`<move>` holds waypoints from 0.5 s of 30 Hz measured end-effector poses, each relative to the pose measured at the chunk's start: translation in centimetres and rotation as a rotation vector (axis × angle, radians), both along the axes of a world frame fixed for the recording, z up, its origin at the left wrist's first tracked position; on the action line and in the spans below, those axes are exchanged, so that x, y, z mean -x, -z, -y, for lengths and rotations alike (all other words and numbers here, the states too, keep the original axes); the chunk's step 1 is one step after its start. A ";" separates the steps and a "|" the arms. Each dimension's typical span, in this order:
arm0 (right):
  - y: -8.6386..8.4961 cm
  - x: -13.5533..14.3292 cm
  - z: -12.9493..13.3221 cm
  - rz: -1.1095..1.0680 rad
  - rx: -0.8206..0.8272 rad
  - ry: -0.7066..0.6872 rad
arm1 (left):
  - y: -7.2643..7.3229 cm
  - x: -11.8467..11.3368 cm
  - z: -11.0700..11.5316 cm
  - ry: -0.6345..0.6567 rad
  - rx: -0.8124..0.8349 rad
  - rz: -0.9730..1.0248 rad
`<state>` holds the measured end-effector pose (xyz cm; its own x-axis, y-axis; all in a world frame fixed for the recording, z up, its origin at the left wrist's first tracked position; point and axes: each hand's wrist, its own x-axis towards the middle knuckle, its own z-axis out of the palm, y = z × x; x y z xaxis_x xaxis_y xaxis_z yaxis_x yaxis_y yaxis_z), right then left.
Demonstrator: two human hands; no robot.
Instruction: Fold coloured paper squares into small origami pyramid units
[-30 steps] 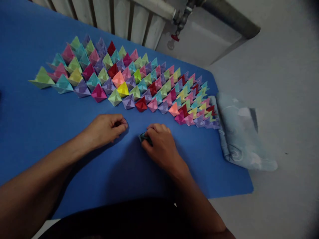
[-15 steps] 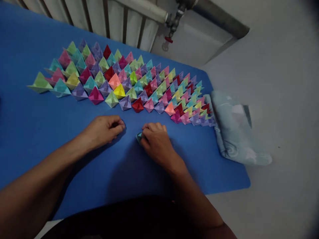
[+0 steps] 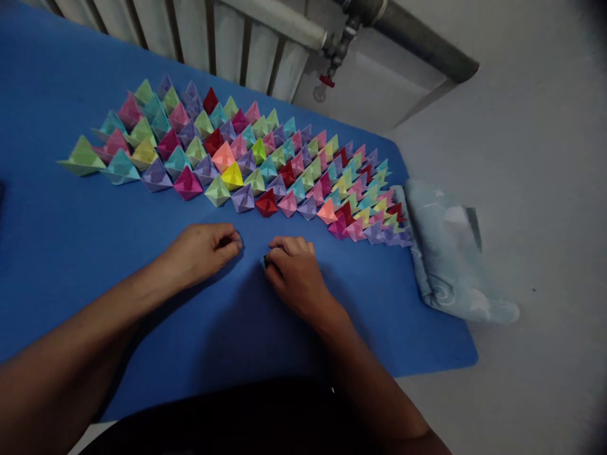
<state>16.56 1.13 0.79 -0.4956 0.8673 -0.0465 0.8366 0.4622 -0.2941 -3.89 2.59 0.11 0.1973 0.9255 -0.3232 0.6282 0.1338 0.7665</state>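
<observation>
Both my hands rest low over a blue mat [image 3: 156, 341]. My left hand [image 3: 206, 249] is closed in a loose curl, its thumb against its fingertips, with nothing showing between them. A short gap to the right, my right hand [image 3: 296, 268] is closed, palm down, over a small folded blue paper [image 3: 264, 261]. Only a corner of that paper sticks out beside the thumb; the fingers cover the rest. Just beyond my hands stand rows of folded paper boats [image 3: 218, 191] in green, blue, purple, pink, red and yellow, touching one another.
A folded light-blue blanket [image 3: 439, 253] lies at the mat's right end, against the white wall [image 3: 545, 189]. Behind the mat runs a white radiator [image 3: 227, 47] with a pipe [image 3: 422, 41] and a red-handled valve [image 3: 327, 81]. A dark object edge shows at far left.
The whole view has shifted slightly. Less of the blue paper shows beside my right thumb now. Both hands keep nearly the same place and pose, and the paper boats stand as before.
</observation>
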 end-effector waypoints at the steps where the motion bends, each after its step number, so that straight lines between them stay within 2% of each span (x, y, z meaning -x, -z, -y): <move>1: 0.0 0.0 0.0 -0.004 0.013 -0.005 | 0.0 0.0 0.0 -0.003 0.002 -0.001; 6: -0.8 -1.0 0.3 -0.113 0.062 0.009 | 0.1 0.1 0.1 -0.016 0.060 0.070; 9: -1.5 -2.0 0.3 -0.199 0.068 0.068 | 0.0 0.1 0.0 -0.025 0.062 0.085; 13: -2.1 -2.7 0.0 -0.196 0.048 0.191 | -0.1 0.1 -0.1 -0.044 0.084 0.082; 15: -2.2 -2.7 0.0 -0.188 0.051 0.188 | 0.0 0.2 -0.2 -0.047 0.085 0.083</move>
